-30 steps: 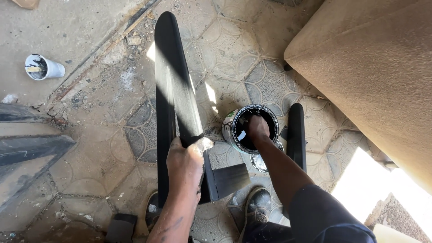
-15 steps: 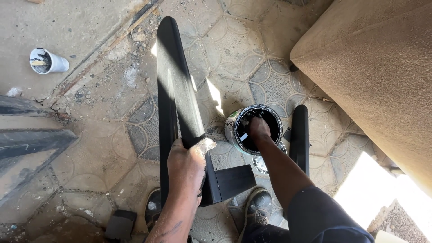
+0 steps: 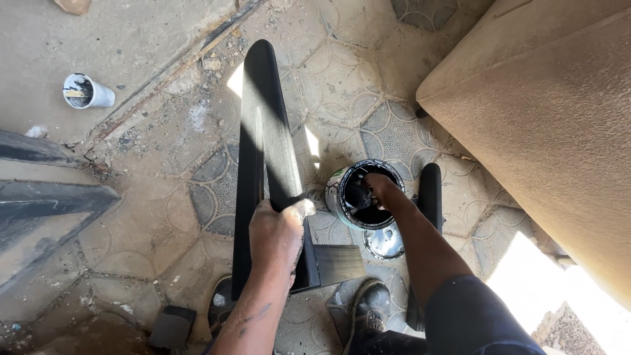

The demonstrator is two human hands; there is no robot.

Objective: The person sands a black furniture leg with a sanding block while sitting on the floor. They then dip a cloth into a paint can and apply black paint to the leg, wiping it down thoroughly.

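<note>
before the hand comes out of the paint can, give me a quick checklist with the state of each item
1. Left hand grips the black board: ok.
2. Paint can upright on the floor: ok.
3. Right hand inside the can on a dark applicator: ok; whether it is a sponge or a rag: cannot tell.
4. Can lid on the floor beside the can, out of the way: ok.
5. Board face fully coated: cannot tell, glare on it.
6. Shoe close under the can, in drip range: not ok.
</note>
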